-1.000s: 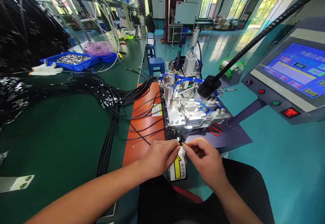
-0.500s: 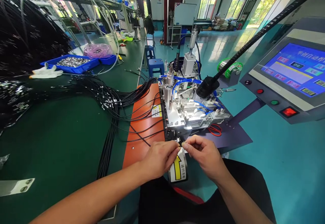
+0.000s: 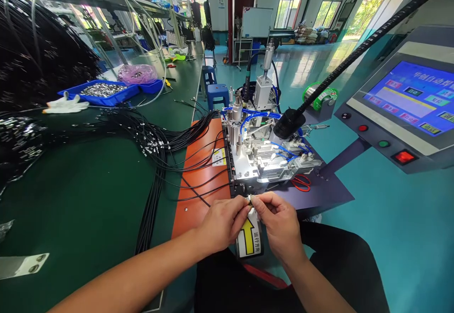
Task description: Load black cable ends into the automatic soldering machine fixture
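My left hand (image 3: 225, 218) is closed in a pinch in front of the machine. A black cable (image 3: 198, 192) crosses the orange plate (image 3: 189, 204) and disappears behind this hand. Between the fingertips of both hands shows a small cable end (image 3: 250, 201) with a shiny metal piece; its details are too small to make out. My right hand (image 3: 280, 218) pinches at that end from the right, thumb and forefinger together. Just beneath the fingers is the machine's track with a yellow arrow label (image 3: 249, 239). Several more black cables lie across the plate and run into the machine's side.
The metal machine (image 3: 262, 147) with blue air tubes stands right ahead. Red-handled scissors (image 3: 301, 183) lie on its base. At right is a control panel (image 3: 407, 100). Bundled black cables (image 3: 154, 147), a blue tray (image 3: 102, 91) of metal parts and a white glove (image 3: 66, 104) occupy the green table.
My right hand has moved slightly left, its fingertips now meeting those of my left hand. The shiny piece shows more clearly between them. My left hand has barely moved.
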Demonstrator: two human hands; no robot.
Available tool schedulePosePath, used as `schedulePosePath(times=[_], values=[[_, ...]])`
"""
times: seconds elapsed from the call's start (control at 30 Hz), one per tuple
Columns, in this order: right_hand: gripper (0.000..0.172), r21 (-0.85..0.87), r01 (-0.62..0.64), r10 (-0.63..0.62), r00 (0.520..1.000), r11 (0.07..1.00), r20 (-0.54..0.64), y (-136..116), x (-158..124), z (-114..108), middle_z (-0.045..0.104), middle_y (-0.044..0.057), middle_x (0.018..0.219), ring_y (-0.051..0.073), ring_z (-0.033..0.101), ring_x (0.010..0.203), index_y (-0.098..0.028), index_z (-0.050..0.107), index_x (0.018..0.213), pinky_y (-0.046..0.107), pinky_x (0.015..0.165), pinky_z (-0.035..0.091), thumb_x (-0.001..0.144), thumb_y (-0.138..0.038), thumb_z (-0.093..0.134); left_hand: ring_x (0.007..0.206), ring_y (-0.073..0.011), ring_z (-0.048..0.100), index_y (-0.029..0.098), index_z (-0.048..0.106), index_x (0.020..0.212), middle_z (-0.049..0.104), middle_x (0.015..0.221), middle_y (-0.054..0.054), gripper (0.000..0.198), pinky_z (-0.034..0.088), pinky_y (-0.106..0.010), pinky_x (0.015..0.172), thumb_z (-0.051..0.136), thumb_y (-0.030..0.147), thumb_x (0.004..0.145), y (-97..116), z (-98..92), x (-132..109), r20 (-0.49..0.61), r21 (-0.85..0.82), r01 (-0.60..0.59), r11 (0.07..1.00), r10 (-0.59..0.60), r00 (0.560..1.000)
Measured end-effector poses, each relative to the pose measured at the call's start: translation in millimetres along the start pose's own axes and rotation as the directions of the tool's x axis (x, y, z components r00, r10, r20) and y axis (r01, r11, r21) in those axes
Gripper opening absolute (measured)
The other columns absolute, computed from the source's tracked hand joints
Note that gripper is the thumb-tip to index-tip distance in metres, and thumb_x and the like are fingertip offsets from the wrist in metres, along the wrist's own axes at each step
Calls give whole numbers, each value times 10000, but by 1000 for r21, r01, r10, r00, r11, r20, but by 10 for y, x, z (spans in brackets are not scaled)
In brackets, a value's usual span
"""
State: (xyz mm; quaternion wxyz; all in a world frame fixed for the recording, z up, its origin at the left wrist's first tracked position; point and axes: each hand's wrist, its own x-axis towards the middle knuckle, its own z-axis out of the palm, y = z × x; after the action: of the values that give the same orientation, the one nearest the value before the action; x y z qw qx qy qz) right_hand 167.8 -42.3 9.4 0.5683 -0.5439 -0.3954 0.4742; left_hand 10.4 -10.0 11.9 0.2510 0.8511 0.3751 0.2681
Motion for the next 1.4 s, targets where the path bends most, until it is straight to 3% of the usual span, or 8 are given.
schedulePosePath(times=[0.3, 0.47, 0.6, 0.83, 0.93, 1.13, 1.23, 1.4], values=[[229, -77, 23, -24, 1000, 997, -14, -5, 6, -21, 648, 4, 690, 143, 558, 617, -187, 704, 778, 260, 565, 440, 814, -412, 716, 584, -107, 497, 199, 462, 781, 521, 652, 24, 222, 339, -223, 553, 405, 262, 986, -3, 8, 1, 15, -2, 1, 1000, -1, 1000], [238, -265, 73, -34, 988, 961, 149, -148, 92, -211, 623, 9, 704, 151, 534, 641, -187, 701, 757, 271, 586, 425, 817, -417, 709, 578, -105, 467, 199, 443, 764, 491, 640, 30, 241, 316, -234, 553, 397, 260, 992, 11, -9, 11, 29, 38, -37, 999, 36, 999], [208, -221, 82, -31, 974, 972, 226, -200, 149, -261, 613, 3, 721, 147, 525, 668, -187, 694, 766, 270, 608, 418, 829, -385, 703, 590, -112, 490, 198, 475, 817, 516, 661, 25, 237, 331, -235, 565, 365, 282, 1010, 26, -28, 20, 57, 21, 1, 1000, -2, 998], [165, 120, 116, -118, 993, 986, 14, 26, 59, 113, 561, -26, 711, 120, 505, 659, -198, 647, 750, 247, 616, 411, 840, -325, 705, 590, -113, 482, 206, 419, 801, 493, 671, 25, 262, 344, -222, 562, 314, 299, 1023, 28, -65, 57, 93, -60, 16, 998, -10, 996], [152, 141, 131, -124, 991, 981, -54, 69, -1, 179, 554, -25, 738, 117, 511, 685, -202, 626, 784, 240, 640, 425, 870, -316, 676, 578, -113, 472, 208, 402, 800, 480, 662, 28, 257, 331, -227, 554, 301, 291, 1022, 30, -68, 60, 114, -24, -1, 1000, 4, 994], [213, -54, 15, -5, 984, 998, 177, -98, 119, -244, 589, -16, 724, 118, 524, 622, -202, 620, 902, 241, 585, 424, 865, -403, 680, 575, -126, 457, 209, 405, 786, 495, 649, 22, 243, 292, -255, 552, 322, 268, 1007, 32, -48, 59, 118, 110, -56, 992, 43, 992], [272, -180, 16, 36, 960, 984, 278, -234, 236, -448, 588, -8, 696, 124, 513, 607, -195, 605, 854, 256, 589, 422, 926, -456, 579, 551, -125, 424, 211, 399, 774, 475, 625, 29, 247, 280, -260, 548, 326, 261, 1005, 38, -48, 66, 115, 127, -68, 990, 54, 992], [274, -368, 119, 46, 911, 922, 409, -427, 305, -470, 563, -24, 673, 131, 508, 625, -202, 604, 855, 254, 588, 409, 940, -456, 545, 559, -128, 434, 212, 393, 767, 498, 637, 26, 248, 286, -266, 561, 325, 249, 1003, 32, -53, 70, 131, 146, -82, 986, 63, 989]])
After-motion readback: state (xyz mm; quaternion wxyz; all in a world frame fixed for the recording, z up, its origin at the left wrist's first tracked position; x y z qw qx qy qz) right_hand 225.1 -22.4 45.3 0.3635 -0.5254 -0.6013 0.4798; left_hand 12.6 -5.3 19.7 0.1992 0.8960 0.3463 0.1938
